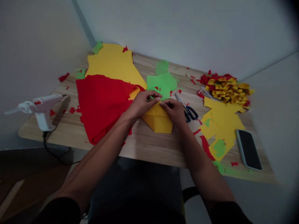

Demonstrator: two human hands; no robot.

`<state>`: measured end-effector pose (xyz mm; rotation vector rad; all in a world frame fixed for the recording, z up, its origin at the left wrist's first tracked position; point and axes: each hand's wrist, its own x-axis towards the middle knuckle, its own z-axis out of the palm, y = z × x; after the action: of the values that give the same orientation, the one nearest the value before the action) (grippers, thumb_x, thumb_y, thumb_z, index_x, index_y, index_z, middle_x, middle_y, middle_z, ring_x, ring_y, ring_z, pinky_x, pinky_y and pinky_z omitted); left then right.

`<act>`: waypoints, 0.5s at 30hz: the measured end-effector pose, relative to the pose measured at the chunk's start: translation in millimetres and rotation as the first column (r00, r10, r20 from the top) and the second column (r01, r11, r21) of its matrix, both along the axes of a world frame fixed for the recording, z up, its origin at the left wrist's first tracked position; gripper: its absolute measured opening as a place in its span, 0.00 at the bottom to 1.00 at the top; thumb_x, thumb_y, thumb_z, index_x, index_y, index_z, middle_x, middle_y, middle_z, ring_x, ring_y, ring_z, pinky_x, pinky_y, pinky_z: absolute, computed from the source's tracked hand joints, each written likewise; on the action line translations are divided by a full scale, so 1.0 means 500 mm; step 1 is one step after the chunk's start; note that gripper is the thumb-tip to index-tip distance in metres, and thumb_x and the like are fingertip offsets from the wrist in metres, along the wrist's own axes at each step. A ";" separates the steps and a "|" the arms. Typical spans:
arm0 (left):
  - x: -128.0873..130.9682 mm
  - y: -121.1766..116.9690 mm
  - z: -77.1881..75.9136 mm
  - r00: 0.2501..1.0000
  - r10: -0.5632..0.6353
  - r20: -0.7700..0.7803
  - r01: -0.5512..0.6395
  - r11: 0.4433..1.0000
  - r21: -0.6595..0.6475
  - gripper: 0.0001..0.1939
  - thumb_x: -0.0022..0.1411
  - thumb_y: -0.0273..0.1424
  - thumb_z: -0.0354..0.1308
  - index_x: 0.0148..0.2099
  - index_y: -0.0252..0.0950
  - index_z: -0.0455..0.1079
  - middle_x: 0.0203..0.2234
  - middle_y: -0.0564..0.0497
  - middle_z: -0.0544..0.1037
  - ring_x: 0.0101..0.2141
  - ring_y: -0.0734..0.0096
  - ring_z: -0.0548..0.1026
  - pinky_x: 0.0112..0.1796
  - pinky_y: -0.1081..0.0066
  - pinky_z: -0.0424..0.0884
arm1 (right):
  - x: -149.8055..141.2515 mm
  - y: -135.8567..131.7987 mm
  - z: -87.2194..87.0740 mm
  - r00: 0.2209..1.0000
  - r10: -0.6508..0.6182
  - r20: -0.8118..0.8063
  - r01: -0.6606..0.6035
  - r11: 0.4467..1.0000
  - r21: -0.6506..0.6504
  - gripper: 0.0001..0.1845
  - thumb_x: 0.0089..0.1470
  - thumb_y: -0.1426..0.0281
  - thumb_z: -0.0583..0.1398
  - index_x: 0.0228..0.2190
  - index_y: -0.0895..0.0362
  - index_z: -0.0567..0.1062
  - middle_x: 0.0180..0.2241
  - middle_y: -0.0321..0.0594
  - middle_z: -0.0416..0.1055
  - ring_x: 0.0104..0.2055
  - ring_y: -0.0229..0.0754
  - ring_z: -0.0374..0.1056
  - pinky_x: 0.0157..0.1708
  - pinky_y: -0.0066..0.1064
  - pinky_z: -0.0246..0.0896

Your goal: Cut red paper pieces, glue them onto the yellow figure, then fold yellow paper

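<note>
A creased piece of yellow paper (161, 123) stands between my hands over the middle of the table, its folds facing me. My left hand (147, 101) pinches its upper edge, thumb and fingers pressed together. Close beside it, my right hand (173, 109) grips the same paper near the top with thumb and forefinger. The fingertips of both hands almost meet. Behind them lies a cut green paper sheet (161, 83). Scissors with dark handles (190, 113) rest just right of my right hand. A large red sheet (102, 105) lies left of my left hand.
A white glue gun (43, 110) stands at the left with its cord hanging off the table edge. A larger yellow sheet (112, 62) lies at the back. On the right are a bundle of folded yellow and red paper (229, 90), yellow offcuts (221, 118) and a phone (249, 149).
</note>
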<state>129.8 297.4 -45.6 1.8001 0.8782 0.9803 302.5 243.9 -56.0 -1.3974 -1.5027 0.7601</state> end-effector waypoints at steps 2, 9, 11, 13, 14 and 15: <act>0.001 -0.003 0.006 0.999 -0.003 -0.043 0.004 0.999 0.036 0.11 0.62 0.34 0.60 0.42 0.34 0.79 0.36 0.49 0.82 0.34 0.71 0.75 0.37 0.73 0.68 | 0.000 0.000 -0.006 1.000 -0.003 0.006 0.003 0.999 0.034 0.14 0.52 0.57 0.64 0.27 0.56 0.77 0.25 0.36 0.74 0.29 0.40 0.67 0.29 0.31 0.61; -0.038 -0.103 0.065 0.995 0.091 -0.030 -0.079 0.956 0.284 0.13 0.67 0.33 0.56 0.51 0.37 0.73 0.48 0.46 0.78 0.51 0.65 0.73 0.53 0.63 0.68 | 0.001 0.002 -0.035 0.997 0.021 0.075 -0.025 0.998 0.054 0.13 0.53 0.60 0.63 0.26 0.57 0.77 0.23 0.34 0.73 0.25 0.36 0.64 0.26 0.28 0.58; -0.059 -0.160 0.074 0.994 0.107 -0.002 -0.102 0.954 0.281 0.11 0.68 0.31 0.56 0.50 0.38 0.73 0.46 0.47 0.78 0.50 0.65 0.73 0.55 0.63 0.67 | 0.001 0.003 -0.040 0.994 0.042 0.106 -0.047 0.998 0.049 0.13 0.53 0.60 0.63 0.26 0.57 0.77 0.23 0.34 0.73 0.25 0.37 0.65 0.26 0.28 0.57; -0.076 -0.220 0.075 0.993 0.112 0.020 -0.114 0.963 0.244 0.11 0.68 0.28 0.56 0.51 0.39 0.72 0.48 0.48 0.77 0.53 0.66 0.71 0.57 0.62 0.65 | -0.001 0.003 -0.042 0.991 0.060 0.117 -0.064 0.997 0.036 0.13 0.52 0.60 0.64 0.26 0.57 0.78 0.23 0.34 0.73 0.26 0.37 0.65 0.27 0.28 0.58; -0.082 -0.250 0.074 0.994 0.103 0.027 -0.106 0.968 0.227 0.12 0.67 0.27 0.56 0.52 0.39 0.71 0.48 0.48 0.77 0.53 0.67 0.72 0.57 0.63 0.65 | -0.001 0.003 -0.043 0.991 0.065 0.119 -0.069 0.997 0.029 0.12 0.52 0.61 0.64 0.27 0.58 0.78 0.23 0.35 0.73 0.26 0.37 0.65 0.27 0.28 0.58; -0.087 -0.279 0.072 0.995 0.097 0.027 -0.100 0.973 0.209 0.12 0.67 0.27 0.56 0.51 0.40 0.71 0.47 0.49 0.77 0.52 0.68 0.72 0.56 0.63 0.65 | -0.002 0.002 -0.043 0.990 0.067 0.124 -0.071 0.997 0.024 0.12 0.52 0.61 0.64 0.27 0.58 0.78 0.23 0.34 0.73 0.26 0.36 0.65 0.27 0.28 0.57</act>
<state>86.1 158.0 -9.5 1.9360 0.8879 1.1880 301.7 245.2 -77.7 -1.3983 -1.6581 0.7028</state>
